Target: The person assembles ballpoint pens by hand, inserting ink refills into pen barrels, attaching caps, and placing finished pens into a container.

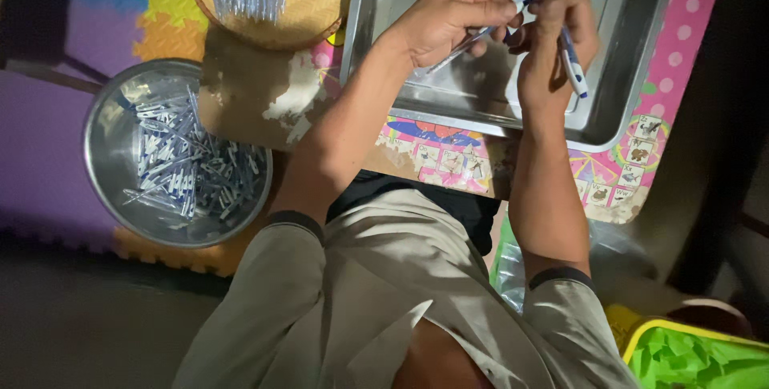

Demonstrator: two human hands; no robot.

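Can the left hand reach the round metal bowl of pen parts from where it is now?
Probably yes. The metal bowl sits open on the left hand's side with nothing between them, but that hand now holds a pen piece together with the right hand.

My hands (513,24) meet over the metal tray (633,52) on the low table (248,92), a woven basket (320,4) lies left of the tray, and a bowl (104,141) of pen parts sits on the floor mat (48,157) further left.

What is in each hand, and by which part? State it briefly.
The left hand pinches a thin clear pen refill near its upper end. The right hand grips a blue-and-white pen barrel by its upper part, over the metal tray.
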